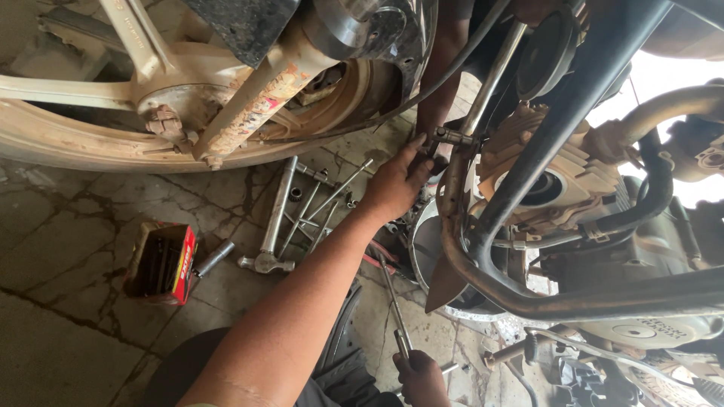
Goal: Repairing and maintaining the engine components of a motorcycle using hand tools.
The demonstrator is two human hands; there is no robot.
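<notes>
Left hand (396, 185) is stretched out to 12 o'clock from the body, fingers closed around a small bracket fitting (450, 137) on the motorcycle frame tube (483, 98), thumb along the top; looks like it's steadying the part against the tube so it can't turn. Right hand (419, 377) sits low at 6 o'clock, fist wrapped on the lower end of a long T-handle wrench (394, 305); the shaft angles up toward 11 o'clock, kept close to the body, probably so it's ready without reaching. The fitting itself is at about 1 o'clock from the left hand, just above the curved exhaust pipe (528, 301) and beside the finned engine block (558, 181). On the cracked floor (68, 332) at 9 o'clock of the forearm: loose long wrenches and rods (290, 215) laid in a fan, within arm's reach, plus a red box (162, 264) of sockets standing open. Dusty front wheel (90, 136) fills 10 to 11 o'clock.
</notes>
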